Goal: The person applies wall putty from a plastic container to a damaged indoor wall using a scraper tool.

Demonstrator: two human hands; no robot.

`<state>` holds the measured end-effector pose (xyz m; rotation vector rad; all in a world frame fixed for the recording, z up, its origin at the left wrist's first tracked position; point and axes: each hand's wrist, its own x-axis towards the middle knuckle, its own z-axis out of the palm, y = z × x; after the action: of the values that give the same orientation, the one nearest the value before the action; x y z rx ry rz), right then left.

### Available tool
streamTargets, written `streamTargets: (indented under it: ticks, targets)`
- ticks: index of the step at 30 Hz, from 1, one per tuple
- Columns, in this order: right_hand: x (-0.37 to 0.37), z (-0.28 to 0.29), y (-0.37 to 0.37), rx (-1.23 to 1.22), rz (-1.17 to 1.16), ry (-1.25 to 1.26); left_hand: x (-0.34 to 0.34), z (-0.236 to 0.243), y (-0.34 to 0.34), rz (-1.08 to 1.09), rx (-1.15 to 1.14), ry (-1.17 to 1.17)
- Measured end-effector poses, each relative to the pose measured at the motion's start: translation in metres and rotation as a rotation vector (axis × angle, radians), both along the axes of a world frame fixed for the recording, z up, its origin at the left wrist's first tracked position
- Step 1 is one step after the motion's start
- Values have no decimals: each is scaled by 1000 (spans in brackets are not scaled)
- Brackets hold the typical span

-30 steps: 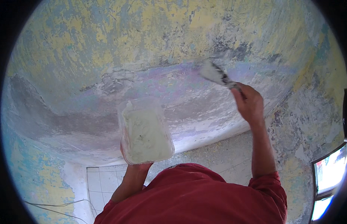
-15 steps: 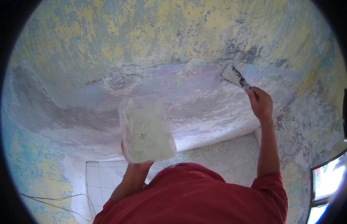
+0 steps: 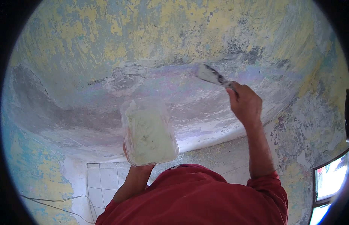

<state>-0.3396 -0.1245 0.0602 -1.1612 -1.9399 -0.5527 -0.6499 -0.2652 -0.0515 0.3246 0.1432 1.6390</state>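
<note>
Step in hand, as we are judging it: working paste into the worn band of the wall (image 3: pixel 144 33). Our right hand (image 3: pixel 247 103) is gripping the scraper (image 3: pixel 212 75), its fingers curling narrow round the handle. The blade is pointing up and left; blur is preventing us from telling whether its tip is touching the wall or sitting just off it. Our left hand (image 3: pixel 143 169) is holding the tub (image 3: pixel 153 103) from below; most of its fingers are hiding behind the plastic, so we are not able to tell their spread. The tub is sitting left of the scraper, nearer the wall's lower edge, with pale paste (image 3: pixel 150 135) filling much of it.

Next move, our estimate: it is calling for a low blade angle and even pressure along the band, tub level.

Edges and room: the wall is lying open left of the blade and above it. The tub's rim is crowding the lower left, so any dip is needing clearance there. Below the wall's lower edge, tiled floor (image 3: pixel 93 178) is showing. The window (image 3: pixel 332 178) is standing well apart, far right.
</note>
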Motion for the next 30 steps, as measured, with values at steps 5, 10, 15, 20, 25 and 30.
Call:
streamTargets:
  ticks: [5, 10, 15, 20, 25, 30]
  targets:
    - [11, 9, -16, -128, -74, 50, -3, -2, -1, 12, 34, -3]
    - [-23, 19, -8, -44, 8, 22, 1, 5, 4, -14, 27, -14]
    - [6, 10, -10, -40, -22, 81, -12, 9, -1, 5, 68, 55]
    - [-25, 4, -24, -164, 21, 181, -29, 8, -6, 0, 34, 7]
    - [-102, 5, -21, -72, 232, 71, -44, 0, -12, 34, 46, 40]
    - [-107, 4, 12, -23, 208, 41, -48, 4, -10, 47, 34, 17]
